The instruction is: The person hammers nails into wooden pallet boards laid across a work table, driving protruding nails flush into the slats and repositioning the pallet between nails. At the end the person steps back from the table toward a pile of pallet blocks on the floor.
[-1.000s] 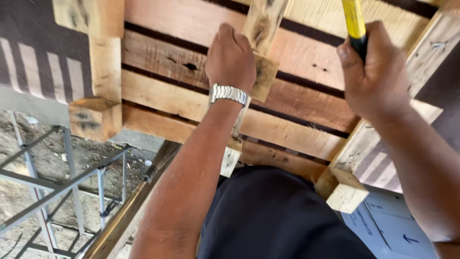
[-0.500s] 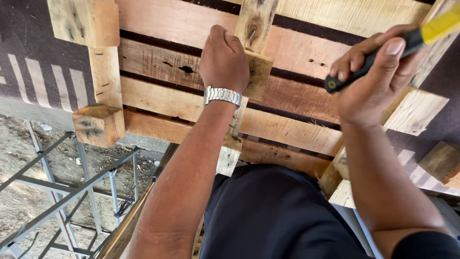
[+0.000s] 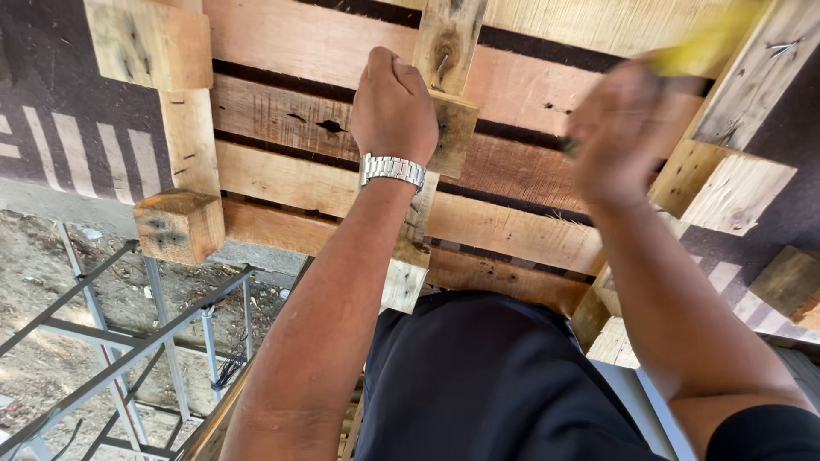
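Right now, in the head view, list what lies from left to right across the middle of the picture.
Wooden block on the pallet's left runner → left hand, closed in a fist, with a metal wristwatch → bent nail in the centre block → right hand, blurred, holding a yellow-handled tool → pale block end.

Outdoor work yard (pallet (image 3: 325,183), dirt (image 3: 51,282))

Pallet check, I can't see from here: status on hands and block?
Left hand fisted against block beside a bent nail. Right hand blurred, gripping yellow-handled tool. Nothing in the way.
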Tool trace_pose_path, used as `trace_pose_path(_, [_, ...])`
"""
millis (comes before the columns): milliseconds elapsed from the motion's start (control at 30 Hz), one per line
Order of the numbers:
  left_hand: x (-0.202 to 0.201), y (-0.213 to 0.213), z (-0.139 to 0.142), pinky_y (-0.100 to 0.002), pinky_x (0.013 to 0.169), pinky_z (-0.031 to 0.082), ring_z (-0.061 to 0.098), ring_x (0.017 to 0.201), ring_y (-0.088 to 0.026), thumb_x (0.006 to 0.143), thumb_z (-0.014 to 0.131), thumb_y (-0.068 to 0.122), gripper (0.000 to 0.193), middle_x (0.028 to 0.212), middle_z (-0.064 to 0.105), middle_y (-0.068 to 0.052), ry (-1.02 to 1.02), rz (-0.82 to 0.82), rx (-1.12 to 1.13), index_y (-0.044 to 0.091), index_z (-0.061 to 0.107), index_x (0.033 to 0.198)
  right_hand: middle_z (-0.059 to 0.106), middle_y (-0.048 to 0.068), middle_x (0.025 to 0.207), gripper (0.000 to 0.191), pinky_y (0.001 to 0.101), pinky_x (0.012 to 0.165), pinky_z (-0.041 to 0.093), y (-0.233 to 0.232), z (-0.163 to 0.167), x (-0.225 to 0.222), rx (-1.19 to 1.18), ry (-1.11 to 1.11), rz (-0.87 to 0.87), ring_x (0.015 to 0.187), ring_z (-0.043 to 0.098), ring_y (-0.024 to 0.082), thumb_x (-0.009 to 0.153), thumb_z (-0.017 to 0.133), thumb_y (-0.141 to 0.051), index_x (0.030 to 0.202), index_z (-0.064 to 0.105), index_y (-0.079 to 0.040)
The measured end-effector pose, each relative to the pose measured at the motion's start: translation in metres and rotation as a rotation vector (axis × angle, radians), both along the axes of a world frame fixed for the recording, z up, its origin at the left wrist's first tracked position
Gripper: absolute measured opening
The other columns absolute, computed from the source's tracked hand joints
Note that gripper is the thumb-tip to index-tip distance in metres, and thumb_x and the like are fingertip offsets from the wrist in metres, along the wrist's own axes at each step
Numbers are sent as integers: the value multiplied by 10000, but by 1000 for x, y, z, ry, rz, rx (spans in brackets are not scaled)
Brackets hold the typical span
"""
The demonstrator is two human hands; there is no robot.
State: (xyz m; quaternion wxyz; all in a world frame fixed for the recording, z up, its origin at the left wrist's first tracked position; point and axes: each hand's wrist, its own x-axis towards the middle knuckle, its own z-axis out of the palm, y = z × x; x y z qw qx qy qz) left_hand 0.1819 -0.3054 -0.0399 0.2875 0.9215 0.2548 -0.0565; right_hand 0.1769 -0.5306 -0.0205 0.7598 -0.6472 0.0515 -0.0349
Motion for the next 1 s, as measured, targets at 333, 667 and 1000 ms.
trace_pose_path(333, [-2,0,-2,-467,660,541,692,738,-267,1034,419,251,273,865,702,-94,-8,-2,15,63,612,1068,578,67,750,270,302,500,462,-19,51,19,-328,-151,257,561,549,99,1139,445,-258,1255,486,-18])
trace_pose_path(667, [1,-1,4,-474,673,542,676,780,-277,1037,429,267,264,893,688,-93,-33,1,47,73,608,1048,631,124,786,240,326,435,446,-30,66,21,-969,313,570,568,566,162,1189,513,-309,1218,564,-77])
trace_pose_path(1000, [-2,3,0,-487,626,540,692,763,-273,1024,414,265,261,874,687,-90,-42,11,-28,85,600,1054,572,76,725,269,354,424,460,-5,45,30,-1083,661,653,541,530,188,1109,515,-328,1196,528,-74])
